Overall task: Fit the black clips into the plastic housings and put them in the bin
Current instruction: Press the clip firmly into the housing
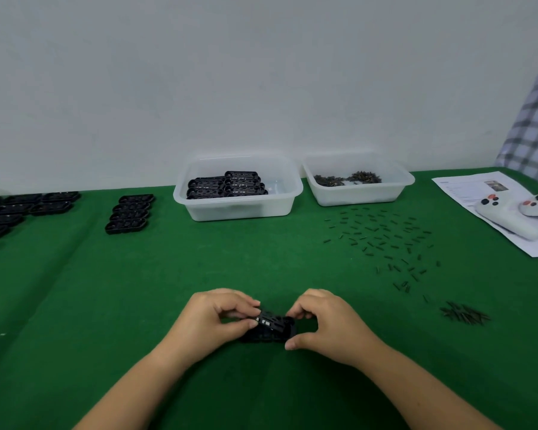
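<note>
Green cloth covers the table (75, 305) in the single head view, and low at its centre both hands meet on one black plastic housing (272, 327), held just above or on the cloth; I cannot tell which. The step in hand looks like fitting: the housing is tipped with its slotted face up, and the left hand (212, 318) grips its left end, thumb below and curled fingers over the top, while the right hand (326, 321) pinches the right end between thumb and bent forefinger. Whether a clip sits under those fingertips is too small to tell. Loose black clips (382, 240) lie scattered well to the right, with a tighter heap (463, 315) nearer the right wrist. Behind, a clear bin (239, 209) already holds stacked housings (230, 184), and a second tub (357, 197) beside it holds small dark parts. Unfilled-looking housings stand in a row (129, 214) at left, with more (19, 212) at the far left edge. Next, I judge, comes either pressing a clip home, which needs the left hand steadying the housing, or carrying it forward to the bin. Both forearms reach in from the lower edge, angled inward, wrists low. White controllers (510, 218) rest on a paper sheet (460, 187) at right.
</note>
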